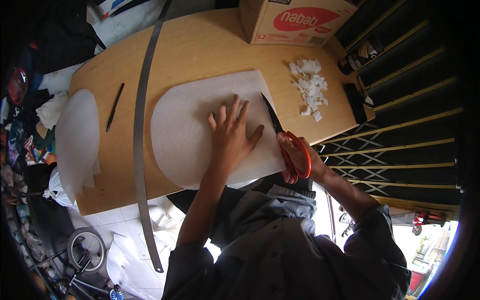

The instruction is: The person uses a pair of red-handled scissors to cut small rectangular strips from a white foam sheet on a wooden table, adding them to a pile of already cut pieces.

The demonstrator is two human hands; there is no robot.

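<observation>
A sheet of white, felt-like material [185, 115] is laid flat on the wooden counter [120, 65], in front of the wearer's body; its two left corners are rounded, while its right side is left straight. It is pressed by the left hand [231, 131], whose fingers [235, 106] are spread wide, palm down, with nothing grasped between them. A pair of scissors with red handles [305, 162] is held by the right hand [296, 154], the fingers being wrapped around the loops. The dark blades are pointed away from the body and set along the right edge of the sheet; whether material is caught between them cannot be told.

Beyond the right edge of the sheet, small white offcuts [312, 87] are scattered in a heap, near a cardboard carton [300, 30] placed at the far side. A dark canister [360, 56] and a black object [355, 102] are seen at the right end of the counter, beside a folding metal gate [395, 166]. To the left of the sheet, a long metal ruler [140, 125] is laid across the counter, its near end extended past the edge. Farther left, a black pen [115, 107] and more translucent white sheets [77, 140] are placed.
</observation>
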